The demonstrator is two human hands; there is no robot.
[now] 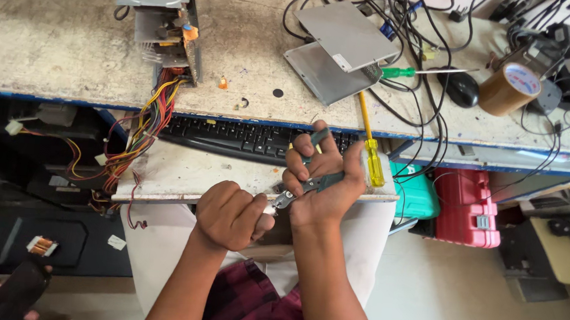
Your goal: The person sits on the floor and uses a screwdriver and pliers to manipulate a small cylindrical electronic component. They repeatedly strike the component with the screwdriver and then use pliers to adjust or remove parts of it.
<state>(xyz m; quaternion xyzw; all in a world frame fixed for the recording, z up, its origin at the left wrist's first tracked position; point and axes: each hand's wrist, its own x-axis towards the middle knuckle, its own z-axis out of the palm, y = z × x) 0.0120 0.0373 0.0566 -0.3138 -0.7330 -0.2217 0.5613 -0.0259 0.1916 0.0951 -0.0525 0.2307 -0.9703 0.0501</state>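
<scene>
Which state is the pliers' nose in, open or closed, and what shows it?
Closed, or nearly: the pliers in the right hand show their metal tips meeting beside the left hand, with fingers squeezing the handles.

There is a single view, from a camera worn on the person's head, looking steeply down and forward over the forearms to the left hand (230, 214) and right hand (320, 182), which sit close below it in the middle of the frame. The workbench (59, 37) fills the upper part of the frame, its far side toward the top, with the pull-out keyboard shelf (184, 173) just beyond the hands. The lower edge takes in the person's lap and the floor (462, 306) on the right, so the camera is near the hands and somewhat farther from the bench top.
</scene>
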